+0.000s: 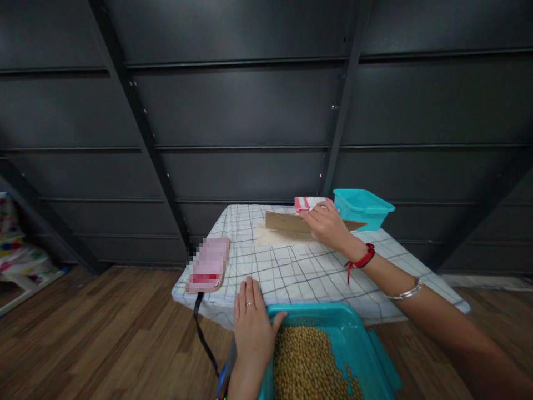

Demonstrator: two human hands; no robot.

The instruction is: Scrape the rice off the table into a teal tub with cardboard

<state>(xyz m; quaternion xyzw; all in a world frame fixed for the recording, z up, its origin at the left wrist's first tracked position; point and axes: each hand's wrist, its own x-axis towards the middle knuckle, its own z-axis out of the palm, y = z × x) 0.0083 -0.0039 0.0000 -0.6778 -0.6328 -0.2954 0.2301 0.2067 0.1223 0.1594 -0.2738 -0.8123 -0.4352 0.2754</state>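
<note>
My right hand [327, 225] is closed on the top edge of a long brown strip of cardboard [285, 222], which stands on its edge on the table. Under the strip lies a pale beige patch [266, 238]; whether it is powder or cloth I cannot tell. My left hand [252, 319] lies flat with its fingers stretched out, at the front table edge and the left rim of a turquoise tub [353, 328]. Small tan beans [308, 361] lie in that tub, heaped towards its left side. A pink-and-white striped cloth [306, 204] sits just behind my right hand.
A checked cloth covers the table [245, 255]. At its back right corner stands a smaller turquoise container [362, 203]. A pink phone [210, 261] with a dark strap [200, 328] lies at the left. Dark wall panels [237, 105] rise behind the table.
</note>
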